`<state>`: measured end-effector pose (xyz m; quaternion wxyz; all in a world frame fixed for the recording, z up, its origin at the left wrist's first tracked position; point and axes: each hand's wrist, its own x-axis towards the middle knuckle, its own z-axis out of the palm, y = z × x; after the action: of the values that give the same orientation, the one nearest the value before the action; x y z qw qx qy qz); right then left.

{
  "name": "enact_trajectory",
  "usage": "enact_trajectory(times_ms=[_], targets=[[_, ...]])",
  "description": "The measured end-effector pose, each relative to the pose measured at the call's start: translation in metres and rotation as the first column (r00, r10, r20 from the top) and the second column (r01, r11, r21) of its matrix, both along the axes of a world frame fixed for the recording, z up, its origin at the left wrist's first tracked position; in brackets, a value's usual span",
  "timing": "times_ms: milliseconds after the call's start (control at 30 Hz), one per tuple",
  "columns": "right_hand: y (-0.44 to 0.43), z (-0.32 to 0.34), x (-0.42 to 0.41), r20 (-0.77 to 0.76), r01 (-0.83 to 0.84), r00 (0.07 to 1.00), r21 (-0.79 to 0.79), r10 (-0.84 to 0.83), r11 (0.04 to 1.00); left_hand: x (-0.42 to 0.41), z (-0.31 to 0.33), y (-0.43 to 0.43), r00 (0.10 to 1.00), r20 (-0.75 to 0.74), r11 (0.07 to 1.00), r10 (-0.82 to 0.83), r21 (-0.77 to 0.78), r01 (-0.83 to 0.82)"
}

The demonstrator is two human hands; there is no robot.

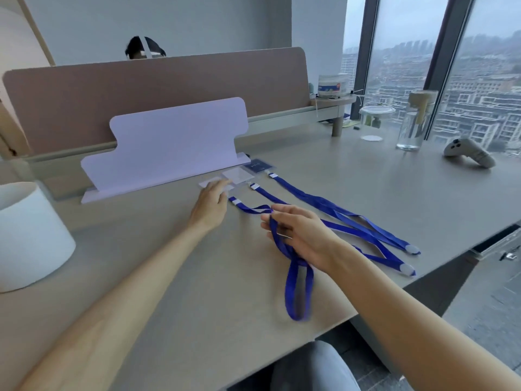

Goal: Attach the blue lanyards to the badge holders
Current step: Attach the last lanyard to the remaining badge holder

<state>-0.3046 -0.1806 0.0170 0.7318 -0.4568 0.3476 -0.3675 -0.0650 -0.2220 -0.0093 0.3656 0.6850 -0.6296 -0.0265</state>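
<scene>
Three badge holders lie in a row by the lilac stand: a clear one (210,183) on the left, a clear one (239,174) in the middle, a dark blue one (257,166) on the right. A blue lanyard runs from each toward the desk edge. My left hand (211,204) rests flat with its fingertips on the left holder. My right hand (300,234) holds the left lanyard (298,289), whose loop hangs blurred below my fingers. The middle lanyard (379,258) and the right lanyard (315,200) lie flat on the desk.
A lilac card stand (172,145) rises just behind the holders, with a brown desk divider (158,86) beyond it. A white cylinder (28,235) stands at the left. A glass bottle (414,122), a jar (376,115) and a game controller (469,152) sit at the right.
</scene>
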Motion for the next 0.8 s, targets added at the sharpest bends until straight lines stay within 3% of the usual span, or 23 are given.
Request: enact_trajectory(times_ms=[100, 200, 400, 567, 700, 800], targets=[[-0.001, 0.003, 0.0, -0.04, -0.037, 0.998, 0.019, 0.038, 0.999, -0.028, -0.011, 0.024, 0.991, 0.053, 0.97, -0.119, 0.219, 0.105], [-0.001, 0.006, -0.002, -0.059, -0.047, 0.997, 0.029, 0.049, 0.998, -0.035, -0.009, 0.025, 0.983, 0.171, 0.938, -0.073, 0.347, 0.009], [0.008, 0.011, -0.025, -0.192, -0.069, 0.98, -0.098, 0.049, 0.993, -0.042, -0.003, 0.023, 0.96, 0.281, 0.912, -0.004, 0.394, -0.112], [0.025, 0.014, -0.048, -0.166, -0.098, 0.982, -0.042, 0.09, 0.994, -0.046, 0.0, 0.027, 0.959, 0.282, 0.891, -0.017, 0.44, -0.113], [0.042, 0.017, -0.075, -0.232, -0.116, 0.968, -0.052, 0.101, 0.992, -0.049, 0.003, 0.026, 0.96, 0.278, 0.873, -0.03, 0.475, -0.11], [0.048, 0.021, -0.094, -0.177, -0.071, 0.982, -0.01, 0.068, 0.997, -0.051, 0.005, 0.026, 0.96, 0.28, 0.865, -0.029, 0.488, -0.116]])
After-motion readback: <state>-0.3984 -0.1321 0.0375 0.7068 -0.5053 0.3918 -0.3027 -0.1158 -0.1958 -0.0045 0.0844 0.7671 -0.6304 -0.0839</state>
